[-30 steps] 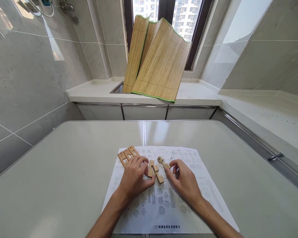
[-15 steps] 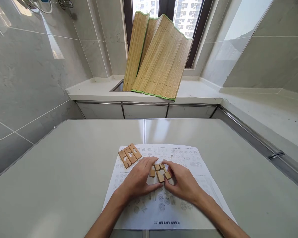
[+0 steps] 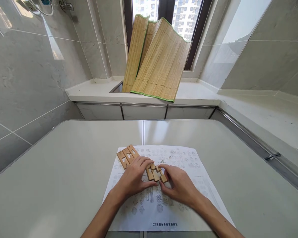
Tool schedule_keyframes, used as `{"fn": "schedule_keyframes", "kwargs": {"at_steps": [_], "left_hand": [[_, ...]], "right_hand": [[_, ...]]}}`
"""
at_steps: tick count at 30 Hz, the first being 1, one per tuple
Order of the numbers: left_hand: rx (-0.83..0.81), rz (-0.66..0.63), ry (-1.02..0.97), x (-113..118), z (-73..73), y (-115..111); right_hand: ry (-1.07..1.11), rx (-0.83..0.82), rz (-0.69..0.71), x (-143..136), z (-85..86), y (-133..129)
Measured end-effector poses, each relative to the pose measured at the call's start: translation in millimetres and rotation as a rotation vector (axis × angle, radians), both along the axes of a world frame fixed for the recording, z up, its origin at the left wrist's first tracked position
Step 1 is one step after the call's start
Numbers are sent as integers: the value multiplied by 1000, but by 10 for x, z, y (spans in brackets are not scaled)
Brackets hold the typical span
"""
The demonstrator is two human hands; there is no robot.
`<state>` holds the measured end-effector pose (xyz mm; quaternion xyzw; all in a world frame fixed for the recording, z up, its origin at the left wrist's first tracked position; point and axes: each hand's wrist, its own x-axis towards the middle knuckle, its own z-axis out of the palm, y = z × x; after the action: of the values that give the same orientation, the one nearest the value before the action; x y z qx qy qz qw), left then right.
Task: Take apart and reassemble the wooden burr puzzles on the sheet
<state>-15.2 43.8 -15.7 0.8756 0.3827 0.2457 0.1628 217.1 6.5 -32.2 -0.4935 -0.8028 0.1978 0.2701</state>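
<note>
Wooden blocks closer together, between fingers

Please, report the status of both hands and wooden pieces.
Left hand curved around left side of notched pieces. Right hand holding rightmost piece at its ends. They lie on printed sheet; three slotted plates beyond left hand.

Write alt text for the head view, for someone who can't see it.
A person's bare left hand and right hand frame small, notched, light-brown wooden blocks on a white printed paper sheet. Beyond the left hand lie three flat, brown wooden rectangles with cut-outs.
</note>
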Motion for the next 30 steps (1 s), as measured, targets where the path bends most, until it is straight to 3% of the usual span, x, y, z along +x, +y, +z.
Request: {"fn": "schedule_keyframes", "kwargs": {"at_steps": [24, 30], "left_hand": [[-139, -10, -77, 99, 92, -47], [-85, 128, -87, -42, 102, -103]], "right_hand": [[176, 6, 129, -6, -74, 9], [159, -87, 101, -6, -48, -10]]}}
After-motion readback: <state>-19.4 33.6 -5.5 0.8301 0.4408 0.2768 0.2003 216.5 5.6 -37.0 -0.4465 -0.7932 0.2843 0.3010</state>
